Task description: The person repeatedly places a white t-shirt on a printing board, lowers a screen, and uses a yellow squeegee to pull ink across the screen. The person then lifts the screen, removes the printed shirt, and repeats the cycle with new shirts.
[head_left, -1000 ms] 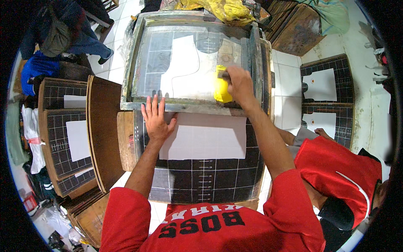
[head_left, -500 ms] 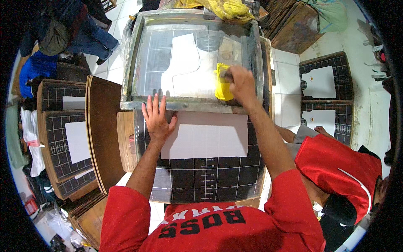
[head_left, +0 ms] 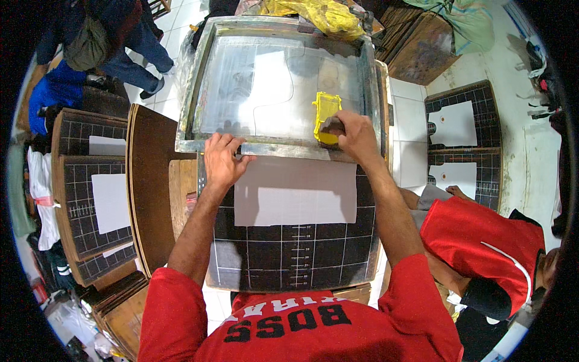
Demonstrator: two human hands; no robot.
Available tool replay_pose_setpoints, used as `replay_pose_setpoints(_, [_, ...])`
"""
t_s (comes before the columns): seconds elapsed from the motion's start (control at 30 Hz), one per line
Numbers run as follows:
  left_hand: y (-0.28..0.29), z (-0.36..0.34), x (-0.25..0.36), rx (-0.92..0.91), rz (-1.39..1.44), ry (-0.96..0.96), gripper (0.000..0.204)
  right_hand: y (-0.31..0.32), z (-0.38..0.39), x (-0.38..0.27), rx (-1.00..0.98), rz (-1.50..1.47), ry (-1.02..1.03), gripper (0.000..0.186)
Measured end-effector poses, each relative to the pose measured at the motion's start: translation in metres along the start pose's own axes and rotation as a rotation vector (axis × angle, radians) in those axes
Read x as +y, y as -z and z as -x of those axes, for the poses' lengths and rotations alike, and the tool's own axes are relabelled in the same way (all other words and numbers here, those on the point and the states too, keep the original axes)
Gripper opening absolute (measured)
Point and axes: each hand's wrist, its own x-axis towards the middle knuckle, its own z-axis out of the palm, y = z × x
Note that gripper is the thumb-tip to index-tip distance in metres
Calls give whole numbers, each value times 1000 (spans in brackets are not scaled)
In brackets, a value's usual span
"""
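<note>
A screen-printing frame [head_left: 283, 148] with a grey rim lies over a dark gridded board [head_left: 283, 256]. Under it and sticking out toward me is a white cloth piece [head_left: 295, 196]. My left hand [head_left: 223, 160] grips the frame's near rail at left, its fingers bent over the edge. Inside the frame, my right hand [head_left: 356, 136] holds a small dark squeegee [head_left: 332, 125], its fingers closed around the upper part. The squeegee stands at the near end of a yellow ink patch [head_left: 328, 107] on the mesh. Its lower edge is partly hidden by my hand.
Gridded boards with white cloth pieces lean at left [head_left: 84, 223] and lie at right [head_left: 488, 157]. A brown panel [head_left: 154, 199] stands close to my left arm. A person in red [head_left: 482, 241] sits at right; another person stands at far left. Yellow-stained plastic [head_left: 319, 15] lies behind the frame.
The squeegee has moved slightly toward me, and the yellow patch now looks thinner with a bright outline. My left hand's fingers went from stretched out to bent over the rail.
</note>
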Motion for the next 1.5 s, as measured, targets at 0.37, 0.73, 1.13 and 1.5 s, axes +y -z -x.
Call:
replay_pose_setpoints(0.37, [2,-2,3,-6,11,25,47,-19,-87,57,-41,63,-48,36])
replay_pose_setpoints(0.73, [32,-16,11,-28,-9,-28,50,1,61,-56,109,-77,-46,34])
replay_pose_setpoints(1.13, [182,-32,-70,549,-38,2,81,173,-119,-84,642,234,-54,34])
replay_pose_setpoints(1.5, [130,284,-282,250,911,1129,38,238,-205,-66,582,411,-240,63])
